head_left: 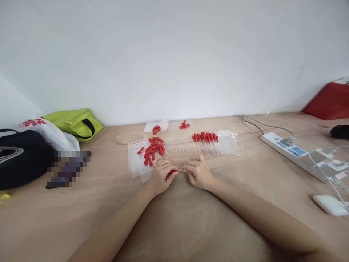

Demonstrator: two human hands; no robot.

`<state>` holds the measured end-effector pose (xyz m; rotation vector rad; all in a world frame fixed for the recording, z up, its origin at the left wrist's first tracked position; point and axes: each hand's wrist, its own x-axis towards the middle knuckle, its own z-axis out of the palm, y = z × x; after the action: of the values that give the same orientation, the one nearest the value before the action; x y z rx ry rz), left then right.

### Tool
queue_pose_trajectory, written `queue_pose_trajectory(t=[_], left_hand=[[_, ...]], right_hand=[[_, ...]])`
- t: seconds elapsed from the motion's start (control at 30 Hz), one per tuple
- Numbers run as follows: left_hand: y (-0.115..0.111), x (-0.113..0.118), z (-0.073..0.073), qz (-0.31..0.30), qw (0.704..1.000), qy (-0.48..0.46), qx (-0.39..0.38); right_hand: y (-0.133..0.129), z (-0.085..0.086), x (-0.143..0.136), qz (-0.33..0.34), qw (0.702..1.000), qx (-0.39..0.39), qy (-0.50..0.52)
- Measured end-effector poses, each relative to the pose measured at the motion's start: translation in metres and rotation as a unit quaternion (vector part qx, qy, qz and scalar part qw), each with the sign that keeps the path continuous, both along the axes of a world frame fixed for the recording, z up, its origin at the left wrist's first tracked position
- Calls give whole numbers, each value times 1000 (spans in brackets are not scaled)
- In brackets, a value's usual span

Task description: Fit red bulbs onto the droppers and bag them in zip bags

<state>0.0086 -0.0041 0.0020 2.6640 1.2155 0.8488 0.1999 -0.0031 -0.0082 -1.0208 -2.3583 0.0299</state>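
Observation:
My left hand (pixel 161 177) pinches a red rubber bulb (pixel 172 171) near the middle of the wooden table. From its tip a thin clear tube (pixel 180 170) reaches across to my right hand (pixel 198 172), whose fingers are closed on the other end. Just beyond my left hand a pile of loose red bulbs (pixel 154 147) lies on clear plastic bags (pixel 133 158). To its right is a row of thin clear tubes (pixel 177 145). Farther right, several tubes with red bulbs on their ends (pixel 205 137) lie side by side, partly over another clear bag (pixel 230 142).
Two small groups of red bulbs (pixel 156 129) (pixel 184 124) lie on bags near the wall. At the left are a black bag (pixel 24 158), a white bag (pixel 54 134) and a green bag (pixel 79 122). A power strip (pixel 293 153), cables and a white device (pixel 329 204) lie right.

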Motion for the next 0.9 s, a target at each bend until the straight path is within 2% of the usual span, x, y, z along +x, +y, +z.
queue_pose_trajectory(t=[0.2,0.3,0.43,0.5,0.57,0.7,0.8,0.9], left_hand=[[4,0,2,-1,1000,6,11],[7,-2,2,15,999,8,32],[10,-6,1,80,994,2,73],[13,-9,-1,133,987,-21,90],[16,-13,-4,162,981,-60,90],[24,-20,-9,189,972,-124,65],[27,-22,-12,203,969,-130,46],[27,-22,-13,207,970,-124,38]], right_hand=[[2,0,-4,8,1000,-18,3],[2,4,-7,-11,999,14,-28],[2,11,-6,-47,993,67,-84],[8,14,0,-109,989,67,-68],[22,16,9,-207,977,50,-27],[59,18,25,-378,925,-6,39],[80,17,29,-437,896,-56,51],[88,14,27,-456,884,-90,46]])
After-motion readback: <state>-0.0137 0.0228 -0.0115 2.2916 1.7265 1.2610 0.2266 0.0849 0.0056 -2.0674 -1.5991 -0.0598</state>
